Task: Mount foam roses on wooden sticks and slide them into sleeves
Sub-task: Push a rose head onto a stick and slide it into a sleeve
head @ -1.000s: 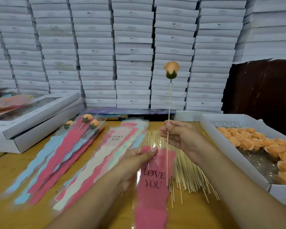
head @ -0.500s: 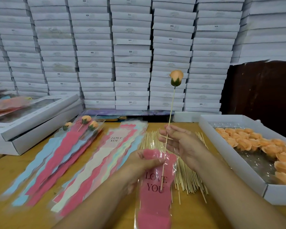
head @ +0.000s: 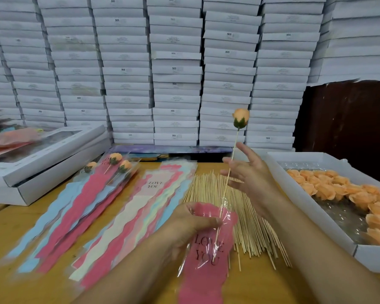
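Observation:
An orange foam rose (head: 241, 118) sits on a thin wooden stick (head: 234, 150) that leans up to the right. The stick's lower end is inside a clear sleeve with a pink "LOVE YOU" insert (head: 204, 270). My left hand (head: 191, 224) grips the top of that sleeve, thumb pressing the film beside the stick. My right hand (head: 250, 178) is higher on the stick with fingers spread. The stick lies against its thumb and fingertips. A pile of bare wooden sticks (head: 250, 224) lies on the table under both hands.
A white box (head: 312, 207) of loose orange foam roses (head: 338, 189) is at the right. Empty sleeves (head: 140, 205) fan out left of centre, sleeved roses (head: 114, 163) beyond them. Windowed white boxes (head: 42, 163) sit far left. Stacked white boxes (head: 176, 73) wall the back.
The rose on its stick has dropped lower and tilted right, going deeper into the pink sleeve. My right hand has gone from pinching the stick to spread fingers.

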{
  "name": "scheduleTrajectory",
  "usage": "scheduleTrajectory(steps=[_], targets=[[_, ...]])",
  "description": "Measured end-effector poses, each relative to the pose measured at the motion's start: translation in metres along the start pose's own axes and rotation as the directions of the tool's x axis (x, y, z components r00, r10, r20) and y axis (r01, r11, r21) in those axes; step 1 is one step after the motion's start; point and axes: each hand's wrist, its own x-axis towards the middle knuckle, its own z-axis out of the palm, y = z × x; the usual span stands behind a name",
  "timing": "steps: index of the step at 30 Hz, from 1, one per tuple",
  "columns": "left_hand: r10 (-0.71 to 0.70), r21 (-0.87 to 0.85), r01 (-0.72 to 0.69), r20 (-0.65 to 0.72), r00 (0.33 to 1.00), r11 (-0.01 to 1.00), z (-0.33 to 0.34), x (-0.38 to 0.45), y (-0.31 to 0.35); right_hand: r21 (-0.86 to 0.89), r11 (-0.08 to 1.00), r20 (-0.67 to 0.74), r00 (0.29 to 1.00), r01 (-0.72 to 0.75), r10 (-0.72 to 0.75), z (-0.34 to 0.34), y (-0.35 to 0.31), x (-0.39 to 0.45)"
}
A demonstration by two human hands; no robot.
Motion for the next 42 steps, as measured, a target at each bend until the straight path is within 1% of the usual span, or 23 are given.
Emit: scheduleTrajectory(steps=[2, 6, 11, 17, 19, 21, 23, 25, 28, 31, 34, 39, 42], targets=[[-0.014, -0.008, 0.014, 0.005, 1.000, 1.000, 0.000, -0.001, 0.000, -0.076, 0.996, -0.003, 0.999, 0.042, -0.043, 0.000, -0.003, 0.002], [-0.037, -0.057, 0.038, 0.015, 0.999, 0.998, 0.000, -0.002, 0.003, -0.195, 0.978, 0.028, 0.997, 0.079, -0.075, -0.002, 0.001, 0.000], [-0.026, -0.122, 0.025, -0.011, 1.000, 0.992, -0.002, 0.000, 0.009, -0.297, 0.951, 0.161, 0.986, 0.086, -0.039, -0.004, 0.012, -0.010], [-0.025, -0.140, 0.029, 0.035, 0.999, 0.990, -0.007, -0.004, 0.018, -0.347, 0.931, 0.330, 0.944, 0.114, 0.007, -0.006, 0.022, -0.024], [-0.037, -0.126, 0.040, 0.026, 0.999, 0.991, -0.006, -0.007, 0.018, -0.338, 0.933, 0.315, 0.949, 0.125, -0.013, -0.007, 0.019, -0.022], [-0.049, -0.121, 0.051, 0.021, 0.999, 0.991, -0.004, -0.010, 0.015, -0.292, 0.950, 0.223, 0.974, 0.113, -0.047, -0.008, 0.013, -0.016], [-0.062, -0.122, 0.066, 0.036, 0.997, 0.990, -0.002, -0.013, 0.014, -0.240, 0.967, 0.138, 0.989, 0.080, -0.047, -0.010, 0.006, -0.010], [-0.067, -0.121, 0.073, 0.055, 0.996, 0.990, -0.001, -0.013, 0.013, -0.229, 0.972, 0.106, 0.994, 0.060, -0.037, -0.012, 0.003, -0.006], [-0.063, -0.126, 0.070, 0.061, 0.996, 0.990, -0.001, -0.013, 0.014, -0.268, 0.961, 0.131, 0.991, 0.074, -0.040, -0.013, 0.006, -0.012], [-0.032, -0.107, 0.037, 0.040, 0.999, 0.994, -0.001, -0.010, 0.018, -0.318, 0.943, 0.217, 0.976, 0.093, -0.023, -0.011, 0.013, -0.022], [-0.037, -0.101, 0.042, 0.043, 0.998, 0.994, -0.002, -0.009, 0.020, -0.335, 0.936, 0.279, 0.960, 0.110, -0.013, -0.010, 0.014, -0.028], [-0.062, -0.131, 0.065, 0.030, 0.998, 0.989, -0.001, -0.012, 0.020, -0.264, 0.961, 0.216, 0.976, 0.085, -0.027, -0.009, 0.010, -0.025], [-0.057, -0.111, 0.062, 0.042, 0.997, 0.992, 0.000, -0.012, 0.021, -0.268, 0.961, 0.224, 0.974, 0.069, -0.007, -0.009, 0.015, -0.027]])
